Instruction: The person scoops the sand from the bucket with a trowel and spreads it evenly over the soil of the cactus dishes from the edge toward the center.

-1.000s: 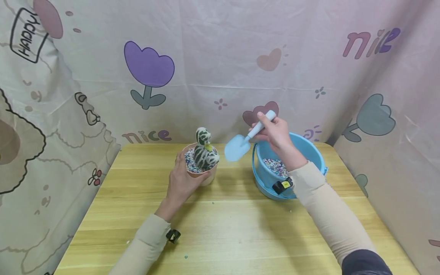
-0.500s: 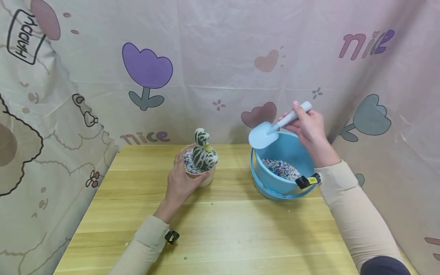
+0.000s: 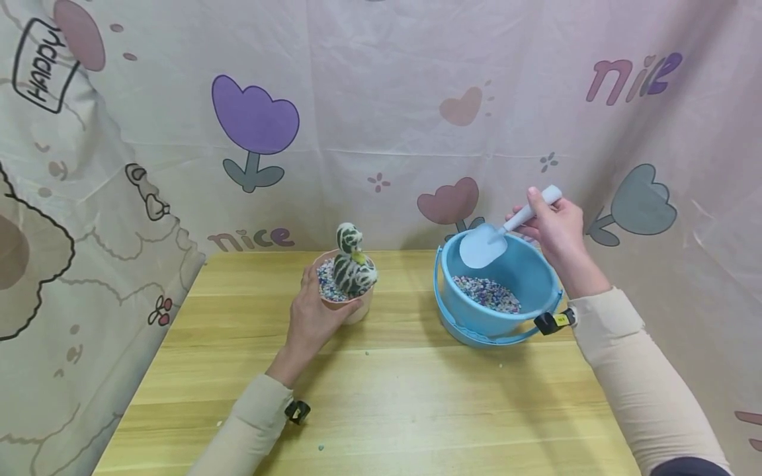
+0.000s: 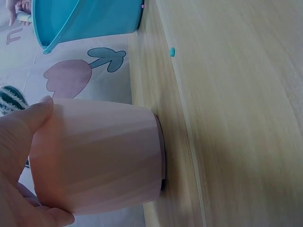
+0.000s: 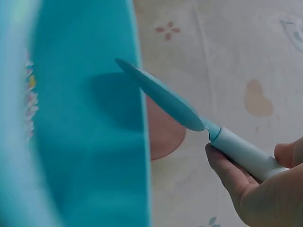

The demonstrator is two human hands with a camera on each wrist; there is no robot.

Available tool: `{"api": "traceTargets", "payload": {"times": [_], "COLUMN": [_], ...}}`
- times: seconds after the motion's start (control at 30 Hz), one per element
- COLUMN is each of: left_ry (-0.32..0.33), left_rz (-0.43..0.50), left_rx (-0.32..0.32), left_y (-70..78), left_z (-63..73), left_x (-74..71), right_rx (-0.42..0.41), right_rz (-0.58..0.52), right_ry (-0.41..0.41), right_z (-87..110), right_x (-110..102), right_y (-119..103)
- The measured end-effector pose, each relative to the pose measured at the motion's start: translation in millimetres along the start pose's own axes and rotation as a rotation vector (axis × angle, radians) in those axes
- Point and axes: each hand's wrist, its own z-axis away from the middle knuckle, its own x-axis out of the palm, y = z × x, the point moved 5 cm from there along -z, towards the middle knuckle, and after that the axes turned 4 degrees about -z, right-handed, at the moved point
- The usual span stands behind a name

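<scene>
In the head view my left hand [image 3: 314, 316] grips the near left side of a peach flowerpot [image 3: 358, 313], its thumb along the front. A dark green, white-striped cactus-like plant [image 3: 351, 274] stands in the pot among small multicoloured pebbles [image 3: 327, 281]. On the right, my right hand [image 3: 559, 231] holds a light blue garden trowel [image 3: 483, 246] by its pale handle. The trowel's blade tilts down to the left above the blue bucket [image 3: 538, 277], with nothing visible on it. More coloured pebbles [image 3: 487, 293] cover part of the bucket's bottom.
The pot and bucket stand apart near the back of a wooden table [image 3: 381, 396]. A few tiny loose bits [image 4: 172, 52] lie on the tabletop. The bucket's handle [image 3: 500, 342] hangs down at its front. A printed cloth [image 3: 369, 99] hangs behind the table.
My right hand has carried the trowel rightward from between the pot and bucket to over the bucket, then slightly lower. The left hand still holds the pot in place.
</scene>
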Motion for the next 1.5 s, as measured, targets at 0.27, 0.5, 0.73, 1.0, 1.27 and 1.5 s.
{"api": "traceTargets", "payload": {"times": [0.27,0.5,0.73,1.0,1.27,1.5], "left_ry": [-0.004,-0.001,0.002,-0.006,-0.016,-0.036], "left_rz": [0.007,0.012,0.012,-0.003,-0.007,-0.017], "left_rx": [0.003,0.003,0.007,-0.012,-0.024,-0.046], "left_y": [0.1,-0.1,0.6,0.5,-0.4,-1.4], "left_z": [-0.1,0.0,0.0,0.8,0.6,1.0], "left_x": [0.2,0.3,0.1,-0.5,-0.2,1.0], "right_rx": [-0.046,-0.078,-0.045,0.002,-0.029,-0.147], "right_rz": [0.195,0.316,0.394,0.365,0.43,0.53], "right_ry": [-0.132,-0.287,-0.331,-0.373,-0.336,-0.185], "right_z": [-6.4,-8.6,-11.9,-12.3,-11.8,-13.9], "right_x": [0,5,13,20,19,10], "right_y": [25,43,61,72,70,50]}}
